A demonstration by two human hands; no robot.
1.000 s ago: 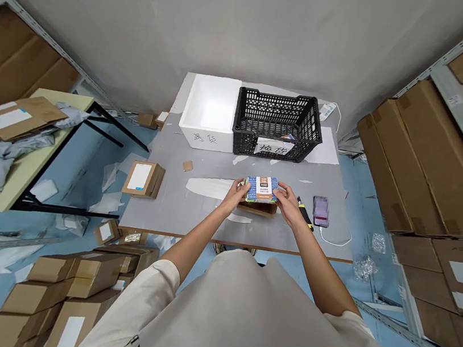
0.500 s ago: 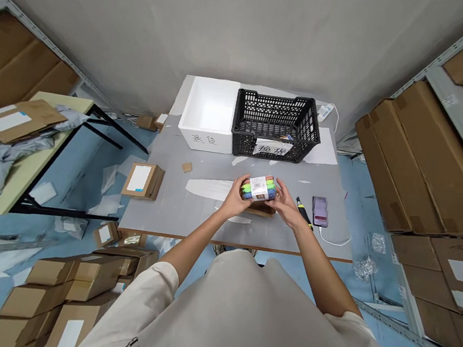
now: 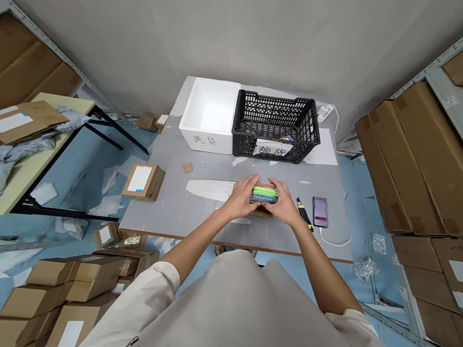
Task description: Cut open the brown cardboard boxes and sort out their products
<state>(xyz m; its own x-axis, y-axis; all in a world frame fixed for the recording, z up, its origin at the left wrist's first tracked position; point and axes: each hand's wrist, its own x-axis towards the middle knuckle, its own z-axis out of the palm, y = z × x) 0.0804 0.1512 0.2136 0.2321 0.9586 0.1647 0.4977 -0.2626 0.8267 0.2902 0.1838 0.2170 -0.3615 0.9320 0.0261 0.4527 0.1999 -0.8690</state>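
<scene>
Between my two hands is a small pack of brightly coloured rolls (image 3: 265, 192), striped orange, green and blue, in what looks like clear wrap. My left hand (image 3: 242, 197) is closed around its left end, and my right hand (image 3: 284, 204) grips its right end. What the rolls are made of is too small to tell. Under the pack and hands lies a brown cardboard piece (image 3: 262, 213), mostly hidden. To the right of my right hand are a black and yellow utility knife (image 3: 304, 214) and a phone (image 3: 320, 212) with a white cable.
Behind my hands stand a white foam box (image 3: 205, 140) and a black plastic crate (image 3: 244, 145), both with handwriting on the front. A labelled cardboard box (image 3: 141, 180) sits at the table's left edge. Stacked cartons (image 3: 87, 277) and shelves flank the table (image 3: 173, 217).
The pack has turned in my hands: its white barcode label faced me before, and now the coloured stripes show. My hands have come closer together around it.
</scene>
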